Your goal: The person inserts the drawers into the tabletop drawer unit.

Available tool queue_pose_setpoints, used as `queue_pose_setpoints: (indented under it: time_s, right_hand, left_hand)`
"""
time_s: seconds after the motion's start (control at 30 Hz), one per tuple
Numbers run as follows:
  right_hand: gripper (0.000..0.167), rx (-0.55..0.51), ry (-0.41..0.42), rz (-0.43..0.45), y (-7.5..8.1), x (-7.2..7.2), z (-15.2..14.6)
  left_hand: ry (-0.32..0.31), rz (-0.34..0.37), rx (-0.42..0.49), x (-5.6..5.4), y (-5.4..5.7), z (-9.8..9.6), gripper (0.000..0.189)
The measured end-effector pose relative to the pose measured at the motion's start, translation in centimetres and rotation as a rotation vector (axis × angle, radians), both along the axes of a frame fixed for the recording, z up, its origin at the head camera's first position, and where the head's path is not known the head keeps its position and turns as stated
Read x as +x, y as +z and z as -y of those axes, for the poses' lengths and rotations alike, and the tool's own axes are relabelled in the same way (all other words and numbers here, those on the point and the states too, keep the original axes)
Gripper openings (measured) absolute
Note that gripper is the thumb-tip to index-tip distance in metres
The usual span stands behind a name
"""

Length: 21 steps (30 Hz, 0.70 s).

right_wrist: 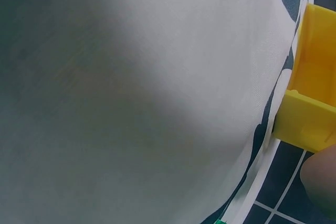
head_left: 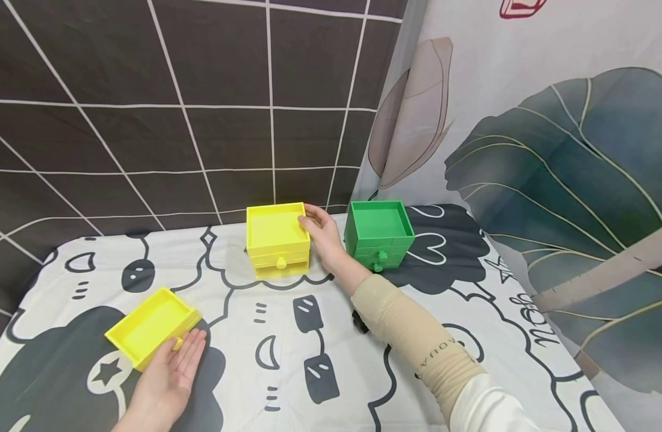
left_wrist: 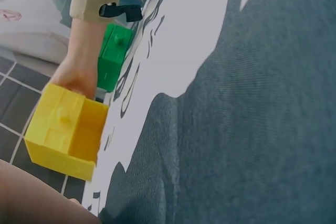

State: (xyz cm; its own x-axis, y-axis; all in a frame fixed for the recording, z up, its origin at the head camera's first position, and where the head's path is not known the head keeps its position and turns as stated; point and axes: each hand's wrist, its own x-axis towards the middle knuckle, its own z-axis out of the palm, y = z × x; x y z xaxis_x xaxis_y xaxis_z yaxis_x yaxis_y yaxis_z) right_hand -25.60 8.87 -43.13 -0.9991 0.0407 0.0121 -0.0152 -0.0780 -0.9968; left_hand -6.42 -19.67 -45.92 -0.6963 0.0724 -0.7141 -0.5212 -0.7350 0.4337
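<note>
A small yellow drawer cabinet (head_left: 277,234) stands at the back middle of the cloth, a shallow tray on top and an empty slot low in its front. My right hand (head_left: 328,240) grips its right side, thumb over the top rim and fingers behind. That slot also shows in the left wrist view, below the knobbed front of the cabinet (left_wrist: 55,121). At the left, a yellow drawer (head_left: 155,327) lies tilted and empty. My left hand (head_left: 166,378), palm up, pinches its small knob between thumb and fingers.
A green drawer cabinet (head_left: 379,234) stands right of the yellow one, close by my right wrist. A patterned cloth (head_left: 244,372) covers the table. Dark tiled-print fabric (head_left: 223,138) hangs behind, and a leaf-print curtain (head_left: 568,180) hangs at the right.
</note>
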Motion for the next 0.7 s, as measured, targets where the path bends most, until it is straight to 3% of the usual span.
queue_pose_setpoints:
  time_s: [0.37, 0.7]
  right_hand:
    - [0.046, -0.004, -0.001, 0.002, 0.0, 0.0, 0.0]
    - [0.047, 0.008, 0.001, 0.017, 0.0, 0.0, -0.1]
  left_hand:
    - [-0.129, -0.05, -0.111, -0.3, 0.3, -1.5, 0.025]
    - [-0.186, -0.084, -0.135, -0.5, 0.3, -3.1, 0.024]
